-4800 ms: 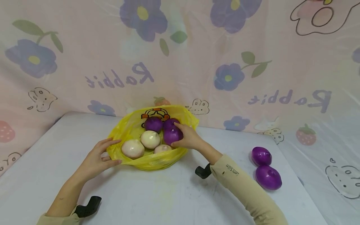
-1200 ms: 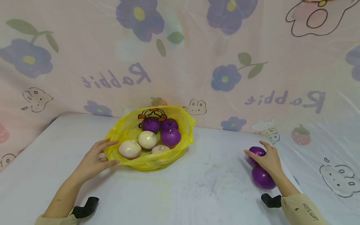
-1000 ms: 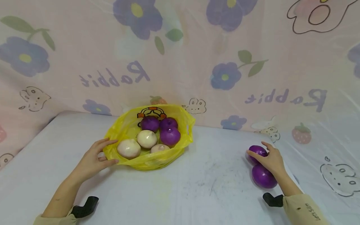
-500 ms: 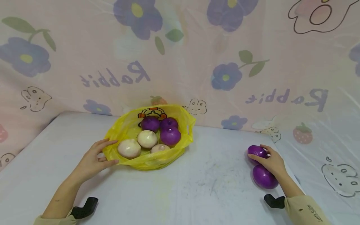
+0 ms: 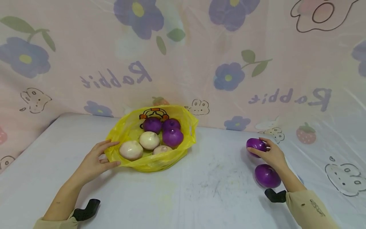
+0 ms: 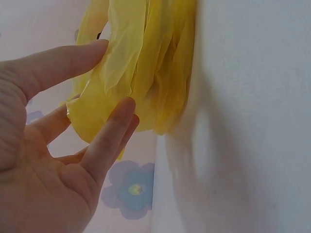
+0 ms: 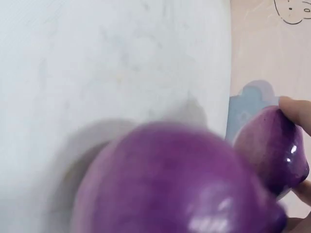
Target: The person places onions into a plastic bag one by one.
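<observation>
A yellow plastic bag (image 5: 155, 163) lies with its mouth open, several purple onions (image 5: 172, 137) and white onions (image 5: 131, 150) inside. My left hand (image 5: 91, 163) holds the bag's left edge, thumb and fingers spread around the film; in the left wrist view some fingers (image 6: 53, 124) pass behind the yellow plastic (image 6: 131, 58). On the right, my right hand (image 5: 273, 156) grips a purple onion (image 5: 255, 147) between thumb and fingers. Nearer me, a second purple onion (image 5: 267, 176) sits on the table below that hand. In the right wrist view this loose onion (image 7: 170, 184) fills the foreground, partly hiding the held onion (image 7: 272, 150).
The white table (image 5: 206, 194) has dark smudges between the bag and the right hand. Behind it hangs a pink patterned cloth (image 5: 186, 63). A black wrist device (image 5: 87, 210) sits on the left forearm, another black device (image 5: 275, 195) on the right.
My right hand went from the onions in the bag to the pair at the right, gripped the farther one and shifted it away from the other. My left hand stays at the bag's edge.
</observation>
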Available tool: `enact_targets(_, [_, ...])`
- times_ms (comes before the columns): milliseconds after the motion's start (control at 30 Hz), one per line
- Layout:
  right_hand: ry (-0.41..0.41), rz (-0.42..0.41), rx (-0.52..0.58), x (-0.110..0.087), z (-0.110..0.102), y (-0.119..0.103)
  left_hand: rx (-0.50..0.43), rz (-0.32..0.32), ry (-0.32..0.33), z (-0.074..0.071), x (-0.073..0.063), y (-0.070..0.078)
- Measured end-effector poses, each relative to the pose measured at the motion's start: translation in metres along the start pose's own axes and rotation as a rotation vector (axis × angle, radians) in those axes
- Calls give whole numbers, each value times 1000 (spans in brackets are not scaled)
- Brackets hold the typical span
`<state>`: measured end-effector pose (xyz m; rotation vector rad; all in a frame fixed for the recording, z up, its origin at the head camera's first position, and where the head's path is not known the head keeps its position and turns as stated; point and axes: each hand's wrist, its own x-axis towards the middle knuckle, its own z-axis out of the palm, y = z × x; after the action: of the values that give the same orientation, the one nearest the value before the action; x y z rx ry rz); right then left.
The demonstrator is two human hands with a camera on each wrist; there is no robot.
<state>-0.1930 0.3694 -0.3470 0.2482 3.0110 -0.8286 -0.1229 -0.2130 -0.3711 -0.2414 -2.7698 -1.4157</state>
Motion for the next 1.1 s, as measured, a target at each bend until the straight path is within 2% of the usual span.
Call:
enact_targets(300, [15,-76,82,5,6,-33,-3,-16,-2,2,-2,-3])
enact_targets(733, [74,-146,177,7,15,-56,-9,-11,-5,3,0,-3])
enact_targets(1100, [59,-222,211,10,14,-79,0,-17,-4,4,3,-2])
